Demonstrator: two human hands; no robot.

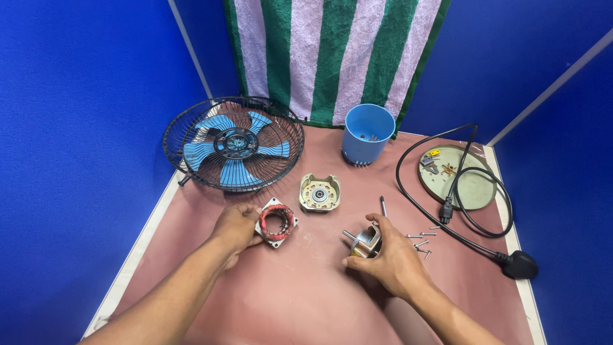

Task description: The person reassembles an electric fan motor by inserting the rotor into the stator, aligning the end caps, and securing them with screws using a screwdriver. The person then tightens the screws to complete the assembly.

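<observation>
Fingers of your left hand (pixel 237 227) curled around the square red-wound stator (pixel 277 222) at frame centre, your right hand (pixel 391 259) closed over the metal rotor (pixel 364 242) just right of it, loose screws (pixel 421 241) nearby, cream motor cover (pixel 320 192) above.

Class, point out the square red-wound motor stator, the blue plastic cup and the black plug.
Square red-wound motor stator (pixel 278 223): head view, red winding ring.
Blue plastic cup (pixel 367 137): head view, outer wall.
Black plug (pixel 520 264): head view, plug body.

Shiny metal rotor (pixel 365 242), matt blue plastic cup (pixel 368 133), fuzzy striped cloth towel (pixel 332 51).
</observation>
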